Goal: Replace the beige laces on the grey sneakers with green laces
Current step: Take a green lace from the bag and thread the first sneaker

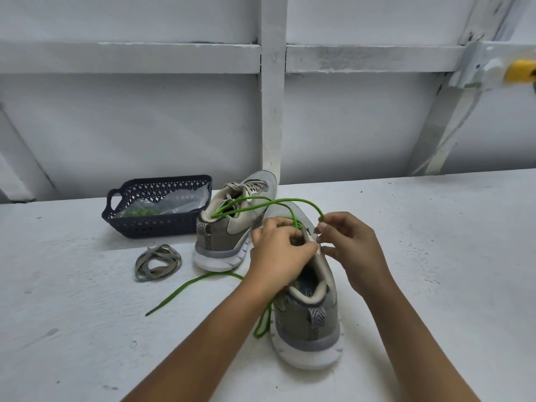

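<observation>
Gripping the near grey mesh sneaker (307,323) at its eyelet row with the left hand (278,250), fingers curled over the tongue. Cannot tell whether any lace is pinched there too. Pinching the thin round green lace (290,200) close to its tip with the right hand (348,245), thumb against forefinger, just beside the right eyelets.

Probably light and limp, that cord. Best held right behind the stiff tip, since likely to buckle at the hole if held further back. May be slick too, so worth drawing snug after each pass. Soft-walled upper, yet steady on a thick white sole, so bracing at the eyelet edge looks sound.

Leaves a loose green tail (185,287) trailing left over the white painted surface (87,329). Beyond, note a coil of flat beige laces (158,262), already out. Farther back, see the second grey sneaker (229,227), still beige-laced, with green loops arching to its collar. Last, just beside it, find a dark blue perforated plastic basket (156,226) holding a clear bag (179,200) with something green inside.
</observation>
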Available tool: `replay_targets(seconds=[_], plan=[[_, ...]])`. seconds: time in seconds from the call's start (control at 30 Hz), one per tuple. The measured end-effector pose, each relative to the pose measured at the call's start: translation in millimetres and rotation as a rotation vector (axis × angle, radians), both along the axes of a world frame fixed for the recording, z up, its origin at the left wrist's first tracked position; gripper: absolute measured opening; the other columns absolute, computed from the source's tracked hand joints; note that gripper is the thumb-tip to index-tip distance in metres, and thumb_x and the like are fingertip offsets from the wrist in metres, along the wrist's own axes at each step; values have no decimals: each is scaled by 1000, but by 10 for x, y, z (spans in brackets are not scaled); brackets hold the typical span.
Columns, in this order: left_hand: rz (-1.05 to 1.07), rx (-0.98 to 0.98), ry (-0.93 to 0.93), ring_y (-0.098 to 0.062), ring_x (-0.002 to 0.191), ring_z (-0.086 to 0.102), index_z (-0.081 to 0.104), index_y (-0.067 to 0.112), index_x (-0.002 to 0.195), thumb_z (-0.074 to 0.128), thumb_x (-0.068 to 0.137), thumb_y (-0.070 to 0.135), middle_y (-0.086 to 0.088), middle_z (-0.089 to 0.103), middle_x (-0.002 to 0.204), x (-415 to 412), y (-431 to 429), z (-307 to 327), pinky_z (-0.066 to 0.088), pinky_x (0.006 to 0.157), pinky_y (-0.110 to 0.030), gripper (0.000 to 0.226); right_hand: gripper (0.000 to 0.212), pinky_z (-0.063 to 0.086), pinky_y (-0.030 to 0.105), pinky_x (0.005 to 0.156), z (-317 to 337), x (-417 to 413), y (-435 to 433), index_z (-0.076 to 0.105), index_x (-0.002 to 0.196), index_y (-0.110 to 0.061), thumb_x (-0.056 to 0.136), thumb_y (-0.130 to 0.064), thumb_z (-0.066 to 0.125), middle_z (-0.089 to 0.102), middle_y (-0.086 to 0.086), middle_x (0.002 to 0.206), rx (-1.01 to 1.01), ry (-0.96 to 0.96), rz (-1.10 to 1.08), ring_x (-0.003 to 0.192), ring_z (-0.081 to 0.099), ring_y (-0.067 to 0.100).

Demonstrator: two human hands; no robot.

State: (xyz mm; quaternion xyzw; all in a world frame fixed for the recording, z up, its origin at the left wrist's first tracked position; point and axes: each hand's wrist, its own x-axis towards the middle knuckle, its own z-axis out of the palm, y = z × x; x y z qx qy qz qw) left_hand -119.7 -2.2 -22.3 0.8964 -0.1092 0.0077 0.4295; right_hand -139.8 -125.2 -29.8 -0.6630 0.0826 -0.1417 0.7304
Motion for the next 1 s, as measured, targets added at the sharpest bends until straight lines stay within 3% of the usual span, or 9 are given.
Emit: replay_targets(seconds=[0.17, 0.33, 0.5, 0.63, 0.77, 1.0], plan=[[38, -64, 26, -18, 127, 33, 73, 17, 91, 65, 81, 25, 8, 44, 123, 19, -6, -30, 26, 99, -20, 15, 13, 50, 19, 56, -54, 1, 10, 61, 80, -10, 86, 1, 61, 65, 3, 69, -17, -22, -42, 60, 62, 9], [35, -60, 18, -16, 126, 31, 73, 18, 90, 64, 82, 26, 14, 38, 112, 24, -26, -54, 23, 93, -17, 14, 12, 51, 23, 61, -88, 3, 8, 63, 79, -11, 84, -1, 65, 68, 1, 69, -84, -27, -63, 65, 62, 12], [27, -49, -8, -15, 126, 33, 72, 19, 93, 65, 82, 29, 12, 39, 113, 43, -39, -79, 25, 95, -19, 17, 16, 53, 32, 70, -114, -4, 26, 63, 73, -15, 82, -3, 67, 68, -1, 69, -199, -39, -118, 68, 63, 11], [-25, 66, -46, -15, 126, 28, 68, 22, 106, 55, 89, 36, 8, 41, 127, 34, -42, -77, 21, 96, -19, 26, 12, 48, 26, 65, -151, -6, 35, 64, 71, -12, 81, -6, 67, 64, -9, 61, -297, -30, -136, 62, 57, 2], [-50, 135, -61, -20, 125, 28, 64, 16, 112, 44, 96, 25, 3, 39, 134, 56, -17, -82, 26, 102, -27, 28, 12, 46, 25, 67, -163, 0, 18, 66, 71, -12, 82, -8, 65, 65, -4, 65, -329, 9, -113, 64, 57, 7], [-62, 228, -164, -24, 123, 32, 61, 11, 108, 48, 95, 23, -3, 42, 130, 100, 13, -134, 29, 100, -28, 22, 22, 40, 11, 57, -182, -10, 54, 62, 65, -21, 87, -22, 62, 62, -13, 58, -437, 9, -71, 58, 55, -4]])
